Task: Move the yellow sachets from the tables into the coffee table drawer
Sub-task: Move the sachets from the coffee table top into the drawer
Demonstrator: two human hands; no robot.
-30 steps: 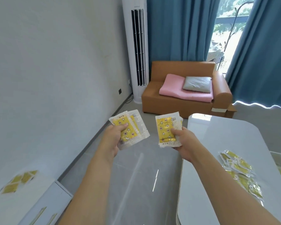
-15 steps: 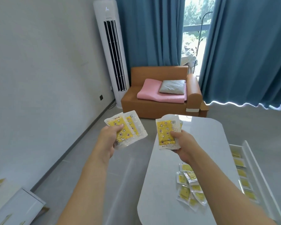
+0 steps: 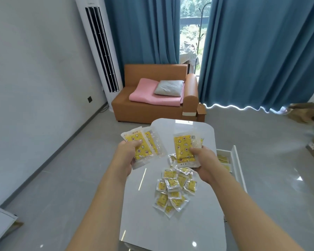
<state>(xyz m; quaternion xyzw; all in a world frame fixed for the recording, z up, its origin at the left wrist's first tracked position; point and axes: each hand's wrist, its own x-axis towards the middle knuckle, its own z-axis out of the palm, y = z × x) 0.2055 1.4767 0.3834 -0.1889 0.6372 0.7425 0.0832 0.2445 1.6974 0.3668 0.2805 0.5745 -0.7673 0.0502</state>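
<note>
White coffee table: heap of yellow sachets at centre.

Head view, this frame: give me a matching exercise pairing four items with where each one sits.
Items:
1. Loose sachet pile
2. Grey cushion
3. Sachets in drawer
4. Fanned sachets

Places:
A. in the left hand grip
B. on the white coffee table top
C. on the pink pad on the sofa
D. in the open compartment at the table's right side

Pairs: 1-B, 2-C, 3-D, 4-A
</note>
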